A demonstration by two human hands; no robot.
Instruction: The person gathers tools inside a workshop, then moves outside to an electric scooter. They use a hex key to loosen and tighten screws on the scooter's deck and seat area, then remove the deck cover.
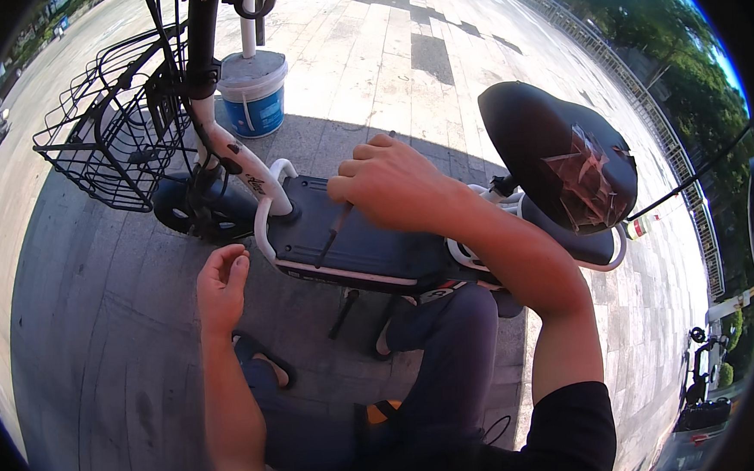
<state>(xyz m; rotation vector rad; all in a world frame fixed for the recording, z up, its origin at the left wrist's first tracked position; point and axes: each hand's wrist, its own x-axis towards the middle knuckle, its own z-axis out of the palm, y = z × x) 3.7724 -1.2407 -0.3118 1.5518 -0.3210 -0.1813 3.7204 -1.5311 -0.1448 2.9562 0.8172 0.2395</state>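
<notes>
My right hand (pixel 391 183) is closed, knuckles up, over the black footboard (pixel 387 250) of a white electric scooter (pixel 248 170). From its grip a slim, dark screwdriver-like tool (pixel 334 235) slants down toward the footboard's near edge. Most of its handle is hidden by the fingers. To the left, my left hand (pixel 221 288) hangs in the air, apart from the scooter. Its fingers are loosely curled with a gap to the thumb, and I see nothing in it. The black saddle (pixel 530 131), with torn reddish-brown tape on it, stands right of my right forearm.
A black wire basket (pixel 116 135) juts from the scooter's front. Behind the steering column stands a blue and white bucket (pixel 252 101) with a pole set in it. My bent knee (pixel 456 334) is close to the footboard. A railing (pixel 645 98) runs along the paving.
</notes>
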